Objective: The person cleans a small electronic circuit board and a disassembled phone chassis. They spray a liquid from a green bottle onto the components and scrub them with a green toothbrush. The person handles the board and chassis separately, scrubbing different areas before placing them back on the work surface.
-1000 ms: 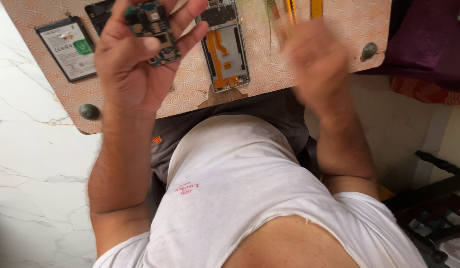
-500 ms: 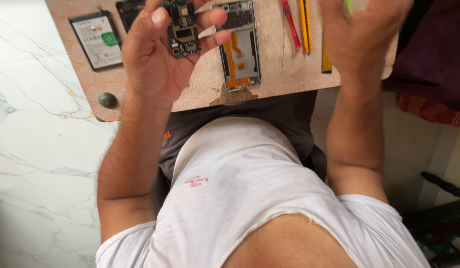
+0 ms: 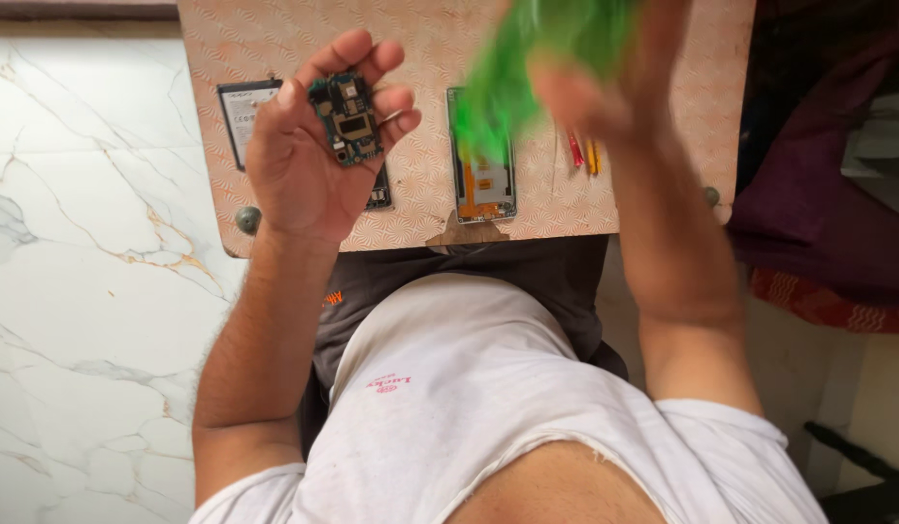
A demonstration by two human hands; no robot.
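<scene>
Green cloth point(image 3: 537, 73), blurred, is gripped in the right hand point(image 3: 604, 82); a circuit board point(image 3: 345, 118) is held in the left hand point(image 3: 309, 155). With the phone frame point(image 3: 483, 184) open on the desk point(image 3: 653, 184), reassembly seems left.

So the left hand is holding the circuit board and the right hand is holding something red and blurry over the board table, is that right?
Not quite. In the head view the blurred thing in the right hand is green, not red. The left hand does hold the circuit board, above the patterned board table.
</scene>
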